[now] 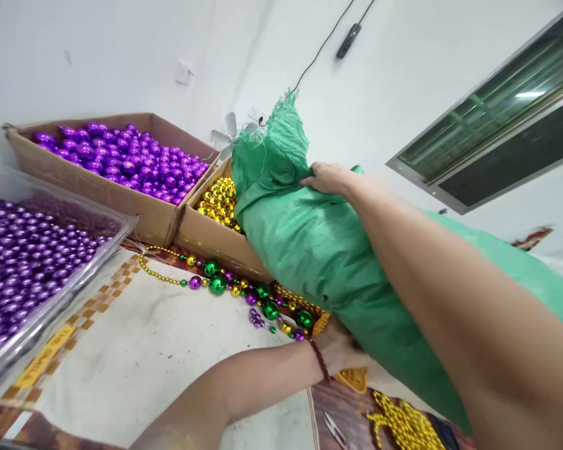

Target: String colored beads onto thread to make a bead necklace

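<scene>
A big green woven sack [304, 244] lies slanted across the right half of the view, its frayed top end toward the wall. My right hand [331, 178] is closed on the fabric near that end. Beneath the sack is my left hand [340, 350], with a dark red bracelet on its wrist. Its fingers are hidden by the sack, so I cannot see whether they grip anything. Parts of an orange perforated basket [354, 378] show beside this hand. Left of it, a necklace of green, purple and gold beads [217, 285] lies along the cloth.
A cardboard box of shiny purple beads [94, 169] stands at the back left, beside a box of gold beads [218, 203]. A clear plastic bin [122, 228] holds darker purple beads. Gold bead strands [403, 422] and small snips [335, 430] lie at the front.
</scene>
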The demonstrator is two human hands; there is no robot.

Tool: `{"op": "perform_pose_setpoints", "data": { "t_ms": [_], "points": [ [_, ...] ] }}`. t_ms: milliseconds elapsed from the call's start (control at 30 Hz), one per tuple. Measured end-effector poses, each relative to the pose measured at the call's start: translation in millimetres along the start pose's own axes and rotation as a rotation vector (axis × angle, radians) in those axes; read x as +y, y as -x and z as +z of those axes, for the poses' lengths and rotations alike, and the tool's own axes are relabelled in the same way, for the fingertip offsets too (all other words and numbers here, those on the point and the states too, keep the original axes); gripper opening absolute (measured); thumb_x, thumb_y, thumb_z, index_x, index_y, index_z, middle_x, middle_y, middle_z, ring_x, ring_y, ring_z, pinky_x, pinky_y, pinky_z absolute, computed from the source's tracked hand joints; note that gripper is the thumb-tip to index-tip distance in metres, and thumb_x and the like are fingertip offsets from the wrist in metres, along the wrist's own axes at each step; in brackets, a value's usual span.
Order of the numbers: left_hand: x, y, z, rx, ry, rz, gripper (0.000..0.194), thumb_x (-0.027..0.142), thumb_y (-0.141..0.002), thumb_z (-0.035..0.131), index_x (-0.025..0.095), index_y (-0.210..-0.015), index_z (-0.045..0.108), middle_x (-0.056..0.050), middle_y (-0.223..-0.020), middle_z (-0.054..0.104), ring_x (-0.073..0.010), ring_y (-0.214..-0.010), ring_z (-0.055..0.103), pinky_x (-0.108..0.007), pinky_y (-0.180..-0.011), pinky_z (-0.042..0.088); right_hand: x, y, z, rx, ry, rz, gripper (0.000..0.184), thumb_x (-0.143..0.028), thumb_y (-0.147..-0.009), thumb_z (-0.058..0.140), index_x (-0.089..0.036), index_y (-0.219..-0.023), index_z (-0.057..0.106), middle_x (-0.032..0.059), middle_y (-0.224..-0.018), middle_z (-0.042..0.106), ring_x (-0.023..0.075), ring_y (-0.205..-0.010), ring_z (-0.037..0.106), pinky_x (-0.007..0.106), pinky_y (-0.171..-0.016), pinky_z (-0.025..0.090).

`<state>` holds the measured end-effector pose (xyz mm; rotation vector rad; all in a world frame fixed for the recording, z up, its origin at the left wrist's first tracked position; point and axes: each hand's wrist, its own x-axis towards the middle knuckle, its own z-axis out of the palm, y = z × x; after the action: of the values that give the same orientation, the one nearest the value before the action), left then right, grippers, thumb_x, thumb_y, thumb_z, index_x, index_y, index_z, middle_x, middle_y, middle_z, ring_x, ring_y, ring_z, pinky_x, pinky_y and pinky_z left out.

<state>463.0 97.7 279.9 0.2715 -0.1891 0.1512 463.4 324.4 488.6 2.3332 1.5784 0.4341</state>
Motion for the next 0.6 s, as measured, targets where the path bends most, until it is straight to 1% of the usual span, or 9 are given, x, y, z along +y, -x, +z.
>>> {"op": "perform_pose_setpoints", "data": {
  "t_ms": [67,100,200,267,333,400,467,533,600],
  "points": [
    [6,4,5.3,0.029,0.040,0.050,0.064,0.051,-0.091,0.028,0.019,-0.140,0.054,-0.007,-0.152,0.053,-0.0252,-0.147,0.041,-0.051,-0.118,0.033,-7,2,8,-0.084,-0.043,0.009,0.060,-0.052,-0.100,0.052,-0.008,-0.140,0.055,0.0226,-0.141,0.057,0.0324,-0.131,0.055,0.040,-0.105,0.044],
    [9,7,7.7,0.034,0.043,0.072,0.062,0.049,-0.091,0.029,0.020,-0.140,0.055,-0.007,-0.151,0.054,-0.0249,-0.147,0.041,-0.050,-0.119,0.032,-11,4,12,-0.124,-0.056,0.007,0.063,-0.055,-0.100,0.049,-0.008,-0.143,0.052,0.0229,-0.144,0.054,0.0322,-0.133,0.054,0.040,-0.106,0.043],
    [15,15,13.2,0.042,0.030,0.100,0.057,0.049,-0.089,0.037,0.023,-0.135,0.060,-0.006,-0.147,0.058,-0.0254,-0.144,0.045,-0.047,-0.119,0.034,-22,12,21,-0.158,-0.081,-0.040,0.066,-0.053,-0.101,0.050,-0.007,-0.148,0.045,0.0240,-0.149,0.049,0.0321,-0.138,0.049,0.038,-0.109,0.041],
    [17,19,15.1,0.052,0.009,0.117,0.055,0.050,-0.087,0.042,0.023,-0.129,0.064,-0.007,-0.143,0.061,-0.0272,-0.141,0.049,-0.045,-0.118,0.038,-28,21,23,-0.162,-0.091,-0.040,0.067,-0.052,-0.100,0.051,-0.007,-0.150,0.042,0.0233,-0.151,0.047,0.0323,-0.140,0.047,0.040,-0.111,0.040],
    [16,20,15.3,0.066,-0.015,0.139,0.053,0.052,-0.086,0.044,0.023,-0.124,0.066,-0.008,-0.140,0.064,-0.0284,-0.138,0.052,-0.045,-0.116,0.040,-31,31,19,-0.162,-0.082,0.004,0.068,-0.056,-0.100,0.049,-0.010,-0.150,0.044,0.0216,-0.152,0.047,0.0339,-0.140,0.046,0.045,-0.111,0.039],
    [14,18,13.8,0.076,-0.032,0.145,0.052,0.054,-0.087,0.043,0.023,-0.121,0.067,-0.008,-0.137,0.066,-0.0268,-0.135,0.055,-0.044,-0.116,0.039,-32,44,13,-0.181,-0.051,0.061,0.066,-0.060,-0.100,0.045,-0.014,-0.148,0.047,0.0197,-0.152,0.047,0.0364,-0.140,0.045,0.055,-0.113,0.035],
    [10,15,11.2,0.089,-0.043,0.132,0.051,0.054,-0.089,0.039,0.023,-0.119,0.067,-0.007,-0.134,0.068,-0.0242,-0.134,0.056,-0.043,-0.118,0.036,-34,60,7,-0.224,-0.035,0.076,0.063,-0.060,-0.101,0.041,-0.017,-0.146,0.051,0.0179,-0.153,0.047,0.0375,-0.141,0.043,0.061,-0.113,0.031],
    [7,13,8.0,0.104,-0.073,0.137,0.050,0.053,-0.091,0.036,0.022,-0.115,0.068,-0.007,-0.129,0.070,-0.0229,-0.130,0.059,-0.043,-0.117,0.036,-36,80,4,-0.233,-0.037,0.053,0.060,-0.059,-0.101,0.040,-0.019,-0.144,0.053,0.0174,-0.153,0.047,0.0374,-0.140,0.043,0.061,-0.112,0.032],
    [4,14,4.3,0.098,-0.149,0.129,0.050,0.051,-0.093,0.032,0.021,-0.111,0.069,-0.008,-0.122,0.073,-0.0237,-0.126,0.061,-0.045,-0.113,0.040,-39,104,6,-0.178,-0.023,0.032,0.057,-0.058,-0.100,0.044,-0.018,-0.140,0.055,0.0187,-0.147,0.052,0.0373,-0.136,0.045,0.059,-0.108,0.037]
  ]
}}
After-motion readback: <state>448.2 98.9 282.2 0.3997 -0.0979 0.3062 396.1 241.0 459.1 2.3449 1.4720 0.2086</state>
